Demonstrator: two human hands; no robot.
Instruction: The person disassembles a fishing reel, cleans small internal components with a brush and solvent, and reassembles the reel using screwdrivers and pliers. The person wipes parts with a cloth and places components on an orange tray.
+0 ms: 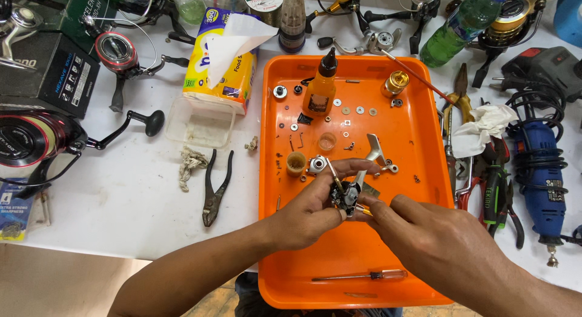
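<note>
While both hands meet over the orange tray (418,171), the left hand (309,214) grips a small dark reel body (344,195) and the right hand (424,229) pinches a part against it at about three o'clock. Steady work would keep the piece low over the tray, so loose screws land inside. A clear-handled screwdriver (357,275) lies at six o'clock, an oil bottle (321,86) at twelve. Fingers hide the contact point; the pinched part is too small to identify.

Yellow tissue pack (221,62) behind tray; black box (48,74) far left.
</note>
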